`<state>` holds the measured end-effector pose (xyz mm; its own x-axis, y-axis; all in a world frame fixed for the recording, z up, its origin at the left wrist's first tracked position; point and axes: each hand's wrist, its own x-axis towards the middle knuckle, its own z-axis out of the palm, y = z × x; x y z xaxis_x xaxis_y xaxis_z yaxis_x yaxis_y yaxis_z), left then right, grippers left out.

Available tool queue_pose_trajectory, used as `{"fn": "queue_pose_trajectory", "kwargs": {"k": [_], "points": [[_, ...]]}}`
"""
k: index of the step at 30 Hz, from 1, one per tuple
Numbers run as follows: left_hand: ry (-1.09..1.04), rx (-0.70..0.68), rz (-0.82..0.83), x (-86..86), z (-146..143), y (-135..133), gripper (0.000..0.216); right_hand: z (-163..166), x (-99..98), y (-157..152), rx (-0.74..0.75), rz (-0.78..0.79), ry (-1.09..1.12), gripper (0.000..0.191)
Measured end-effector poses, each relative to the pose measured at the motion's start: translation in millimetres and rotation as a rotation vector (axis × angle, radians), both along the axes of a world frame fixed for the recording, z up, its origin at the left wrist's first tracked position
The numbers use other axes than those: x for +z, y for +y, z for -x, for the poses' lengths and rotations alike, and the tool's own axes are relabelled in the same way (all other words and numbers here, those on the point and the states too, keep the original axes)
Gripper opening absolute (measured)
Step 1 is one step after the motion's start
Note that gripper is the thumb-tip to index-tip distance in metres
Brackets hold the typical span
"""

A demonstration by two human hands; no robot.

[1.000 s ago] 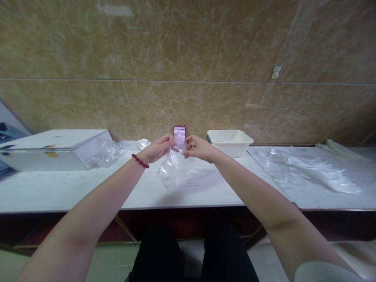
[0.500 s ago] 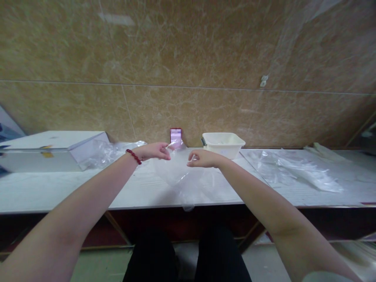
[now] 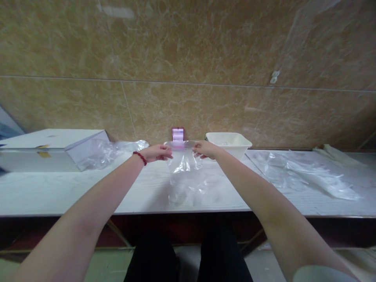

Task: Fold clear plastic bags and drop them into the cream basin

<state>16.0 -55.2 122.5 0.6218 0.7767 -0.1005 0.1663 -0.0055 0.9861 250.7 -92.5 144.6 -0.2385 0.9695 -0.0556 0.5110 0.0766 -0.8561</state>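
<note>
Clear plastic bag (image 3: 185,176), thin, creased and glossy, is held over the centre of the white worktop (image 3: 58,192), its lower half lying on the surface. The long axis runs from 12 to 6 o'clock, with the mouth at 12. The left hand (image 3: 155,152) pinches the top corner at 9 o'clock and the right hand (image 3: 205,149) the corner at 3 o'clock, the fingers (image 3: 166,151) of both closed on the film. The bottom edge is hard to trace. A phone (image 3: 178,134) with a blurred screen stands behind at 12 o'clock.
</note>
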Motion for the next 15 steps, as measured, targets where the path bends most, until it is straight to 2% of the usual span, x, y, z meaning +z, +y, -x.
{"fn": "queue_pose_trajectory", "kwargs": {"k": [3,5,8,11,15], "points": [[-0.375,0.158,0.035,-19.5,-14.2,5.3,0.017,-0.5,-10.1,19.1,-0.025,0.104,0.062,0.01],[-0.435,0.212,0.013,-29.9,-23.7,6.0,0.017,-1.2,-15.2,31.1,-0.053,0.143,0.104,0.009],[-0.328,0.238,-0.019,-40.4,-28.2,7.5,0.02,-4.6,-20.5,46.5,-0.072,0.18,0.181,0.009],[-0.14,0.183,-0.066,-44.8,-21.3,15.0,0.025,-7.9,-22.4,57.3,-0.029,0.212,0.235,0.01],[0.199,0.111,-0.286,-37.7,-9.0,36.6,0.034,-6.2,-19.3,67.6,-0.032,0.163,0.215,0.007]]}}
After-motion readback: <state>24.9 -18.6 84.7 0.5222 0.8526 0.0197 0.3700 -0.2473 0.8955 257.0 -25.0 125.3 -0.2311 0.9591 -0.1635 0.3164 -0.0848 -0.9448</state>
